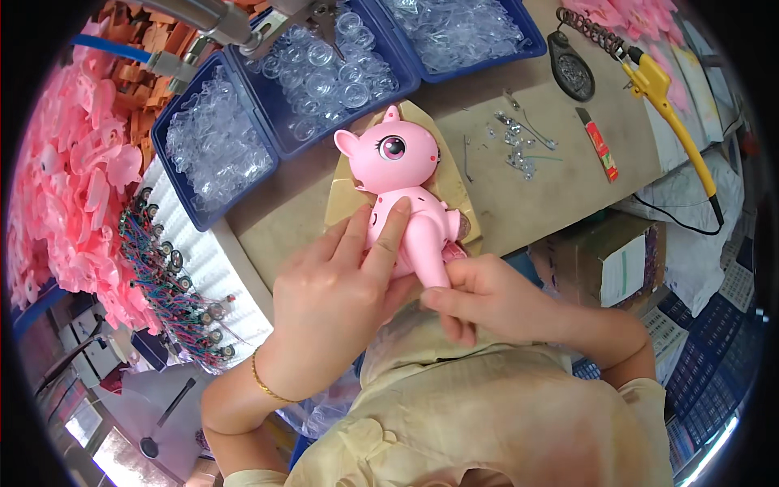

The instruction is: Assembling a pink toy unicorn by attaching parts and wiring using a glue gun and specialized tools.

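- Pink toy pony [423,223] lies over the yellowish block [459,193] on the table [527,203], its long axis pointing away, head farthest.
- Left hand [333,280]: fingers across its body; clamped or not, I cannot tell.
- Right hand [491,299]: grip closed on the near leg end.

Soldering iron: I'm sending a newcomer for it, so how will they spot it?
On the brown worktable, go right past the blue bins. A coiled metal spring beside a black oval base holds the soldering iron; its bright yellow handle sets it apart from pink parts nearby.
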A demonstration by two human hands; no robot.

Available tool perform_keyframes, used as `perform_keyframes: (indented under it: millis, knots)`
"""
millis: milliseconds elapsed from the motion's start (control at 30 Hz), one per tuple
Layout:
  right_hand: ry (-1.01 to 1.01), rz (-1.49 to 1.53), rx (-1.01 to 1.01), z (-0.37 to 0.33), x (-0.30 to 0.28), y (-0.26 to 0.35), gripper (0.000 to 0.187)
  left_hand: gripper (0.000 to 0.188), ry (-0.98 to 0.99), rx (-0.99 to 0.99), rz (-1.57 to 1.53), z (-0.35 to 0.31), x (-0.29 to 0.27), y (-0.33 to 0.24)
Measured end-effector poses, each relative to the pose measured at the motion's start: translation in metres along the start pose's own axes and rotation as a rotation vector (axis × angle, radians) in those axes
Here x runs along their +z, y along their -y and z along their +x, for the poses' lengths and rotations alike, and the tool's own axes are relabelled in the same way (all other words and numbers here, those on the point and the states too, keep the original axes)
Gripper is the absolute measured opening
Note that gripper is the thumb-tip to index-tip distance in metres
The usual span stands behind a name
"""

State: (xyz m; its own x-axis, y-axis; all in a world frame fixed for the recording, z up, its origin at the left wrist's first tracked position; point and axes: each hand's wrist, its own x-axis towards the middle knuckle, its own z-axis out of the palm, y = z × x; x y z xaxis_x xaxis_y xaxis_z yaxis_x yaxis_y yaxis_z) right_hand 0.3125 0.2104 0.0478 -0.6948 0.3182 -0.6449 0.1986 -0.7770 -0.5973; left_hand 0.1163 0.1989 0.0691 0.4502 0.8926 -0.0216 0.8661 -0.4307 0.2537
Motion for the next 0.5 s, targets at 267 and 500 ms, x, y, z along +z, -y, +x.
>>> perform_keyframes:
  millis: [267, 500]
  knots:
    - [-0.439, -0.444, -0.456, 0.001, -0.032, 0.03, 0.02, 0.052, -0.071, -0.043, 0.046, -0.004, 0.007, -0.009]
    - [-0.276, -0.084, -0.833, 0.066, -0.02, 0.099, 0.022, 0.047, -0.176, -0.09, 0.12, -0.004, 0.02, -0.011]
